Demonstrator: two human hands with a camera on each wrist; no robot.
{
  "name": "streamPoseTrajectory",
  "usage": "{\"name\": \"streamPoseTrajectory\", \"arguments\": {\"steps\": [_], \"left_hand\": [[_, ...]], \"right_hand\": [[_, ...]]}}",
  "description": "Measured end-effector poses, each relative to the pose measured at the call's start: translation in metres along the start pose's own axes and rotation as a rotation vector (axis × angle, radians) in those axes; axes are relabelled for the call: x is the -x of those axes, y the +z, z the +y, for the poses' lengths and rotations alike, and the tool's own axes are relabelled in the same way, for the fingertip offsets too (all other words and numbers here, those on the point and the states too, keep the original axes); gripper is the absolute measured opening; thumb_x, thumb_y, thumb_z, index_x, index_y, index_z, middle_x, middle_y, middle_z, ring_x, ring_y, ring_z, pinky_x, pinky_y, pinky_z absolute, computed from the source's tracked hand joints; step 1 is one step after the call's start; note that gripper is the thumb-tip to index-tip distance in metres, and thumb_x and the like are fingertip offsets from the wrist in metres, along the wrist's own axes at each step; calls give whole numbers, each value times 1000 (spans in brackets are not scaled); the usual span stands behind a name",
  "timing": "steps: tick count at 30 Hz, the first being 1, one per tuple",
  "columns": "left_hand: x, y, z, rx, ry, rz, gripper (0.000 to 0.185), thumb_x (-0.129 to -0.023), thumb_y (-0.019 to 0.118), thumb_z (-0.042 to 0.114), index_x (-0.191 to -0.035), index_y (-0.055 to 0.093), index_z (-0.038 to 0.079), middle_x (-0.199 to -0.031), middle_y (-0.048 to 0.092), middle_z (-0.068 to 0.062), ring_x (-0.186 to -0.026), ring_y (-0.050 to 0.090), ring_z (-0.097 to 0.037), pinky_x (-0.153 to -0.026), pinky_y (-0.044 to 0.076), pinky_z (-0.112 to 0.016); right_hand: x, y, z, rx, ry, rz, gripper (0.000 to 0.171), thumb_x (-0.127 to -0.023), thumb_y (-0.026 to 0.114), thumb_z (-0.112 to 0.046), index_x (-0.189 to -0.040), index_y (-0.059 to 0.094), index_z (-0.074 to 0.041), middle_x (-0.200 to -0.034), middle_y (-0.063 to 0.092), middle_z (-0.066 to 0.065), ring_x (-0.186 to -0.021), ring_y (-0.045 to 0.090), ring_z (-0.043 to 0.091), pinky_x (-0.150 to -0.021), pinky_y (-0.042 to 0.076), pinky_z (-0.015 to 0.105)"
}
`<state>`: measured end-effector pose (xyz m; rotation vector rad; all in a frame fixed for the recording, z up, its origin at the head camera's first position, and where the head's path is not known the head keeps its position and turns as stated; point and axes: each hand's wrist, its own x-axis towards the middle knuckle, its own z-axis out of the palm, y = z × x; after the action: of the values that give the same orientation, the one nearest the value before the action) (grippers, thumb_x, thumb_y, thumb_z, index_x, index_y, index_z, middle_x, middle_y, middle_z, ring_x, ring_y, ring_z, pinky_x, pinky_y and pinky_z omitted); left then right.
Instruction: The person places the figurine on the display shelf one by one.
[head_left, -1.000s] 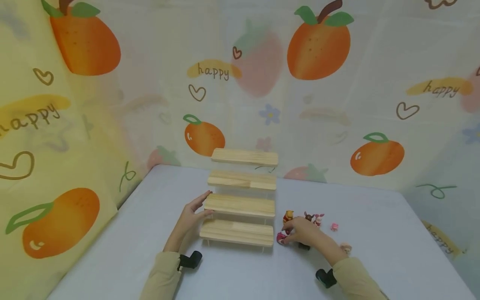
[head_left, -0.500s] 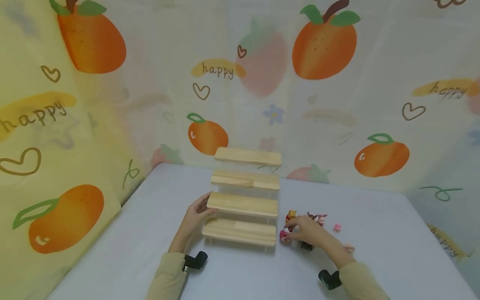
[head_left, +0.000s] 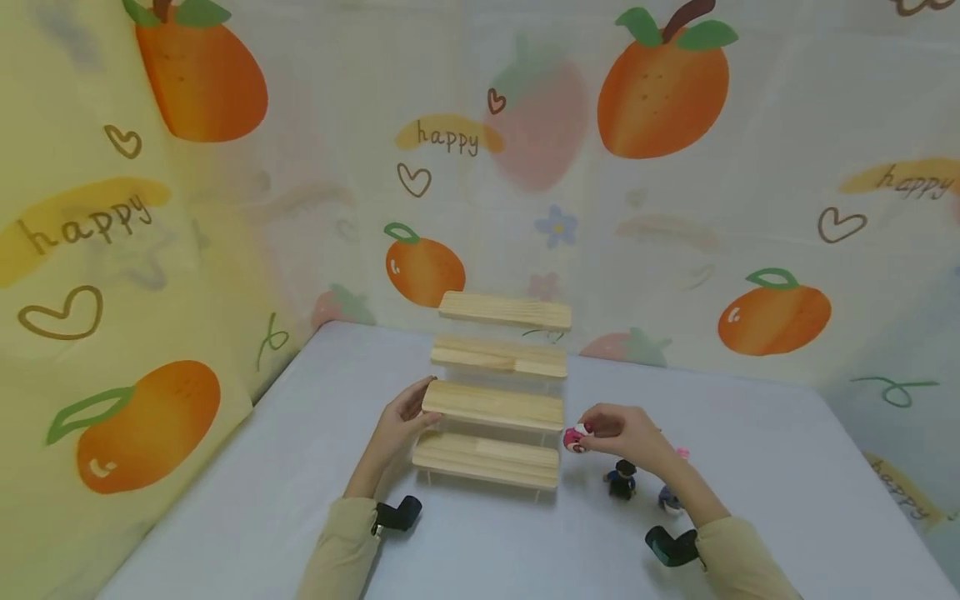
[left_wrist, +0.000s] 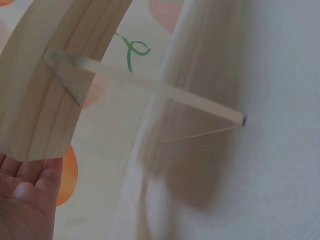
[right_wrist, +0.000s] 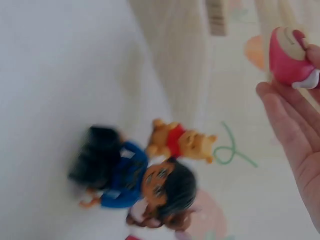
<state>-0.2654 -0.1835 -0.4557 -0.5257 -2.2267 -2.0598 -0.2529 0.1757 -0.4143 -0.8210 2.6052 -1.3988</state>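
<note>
A small pink toy (head_left: 573,439) is pinched by the fingertips of the right hand (head_left: 618,433). It is held up off the tabletop (head_left: 750,467), just beside the right end of the wooden step shelf (head_left: 495,392), about level with the second step from the bottom. In the right wrist view the pink toy (right_wrist: 289,57) is seen at the fingertips (right_wrist: 312,55), round and pink with a white edge. The left end of the second step is touched by the left hand (head_left: 401,417), with the fingers laid loosely on the wood and not curled round it. A little figure in blue with dark hair (head_left: 622,480) is stood on the tabletop near the right wrist. A yellow bear in a red top (right_wrist: 181,141) is seen beside that figure in the right wrist view.
</note>
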Motion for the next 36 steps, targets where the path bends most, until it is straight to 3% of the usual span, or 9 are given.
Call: {"name": "streamPoseTrajectory", "arguments": {"steps": [4,7,14,21,28,32,36], "left_hand": [[-1,-2,-3,15,18,-10,60,-81,63,-1,-133,33,-8,-135,34,-23,-124,31,-33,-102,25,-34],[0,-5,-9,-4,8,1,60,-81,64,2,-133,34,-6,-135,34,-22,-124,30,-33,-102,25,-36],[-2,-8,-24,-1,-35,31,65,-80,68,11,-135,36,0,-137,35,-17,-124,33,-28,-100,29,-33],[-1,-3,-11,56,-36,2,63,-81,65,4,-134,33,-4,-136,33,-22,-124,32,-31,-99,30,-30],[-2,-2,0,41,-51,-6,63,-81,64,2,-134,32,-7,-136,32,-23,-124,32,-32,-98,31,-29],[-2,-1,-1,50,-47,-13,63,-81,64,2,-134,31,-7,-137,31,-23,-125,31,-31,-98,30,-27],[1,-3,-3,57,-57,-11,63,-82,64,3,-135,31,-6,-137,30,-22,-125,31,-30,-98,31,-25]], "right_hand": [[-5,-2,-20,-89,19,65,23,-79,67,-4,-99,62,6,-88,64,13,-76,63,19,-66,53,27],[-11,-4,-32,-116,34,95,29,-80,68,-9,-104,62,6,-93,65,13,-77,63,17,-66,53,28],[-35,-9,-52,-71,-79,157,31,-81,67,-11,-108,63,3,-94,65,11,-77,62,15,-67,53,26],[-62,-4,-70,-135,-106,243,28,-81,65,-1,-107,58,6,-84,64,17,-77,63,24,-67,51,25],[-94,1,-84,-146,-130,347,24,-79,69,-13,-99,64,-1,-87,66,10,-75,63,15,-66,51,24],[-112,3,-92,-175,-146,383,24,-78,70,-11,-98,65,2,-89,65,13,-75,63,15,-65,52,24],[-128,8,-104,-197,-173,386,21,-78,68,-2,-96,63,8,-86,64,21,-74,63,24,-63,52,25]]}}
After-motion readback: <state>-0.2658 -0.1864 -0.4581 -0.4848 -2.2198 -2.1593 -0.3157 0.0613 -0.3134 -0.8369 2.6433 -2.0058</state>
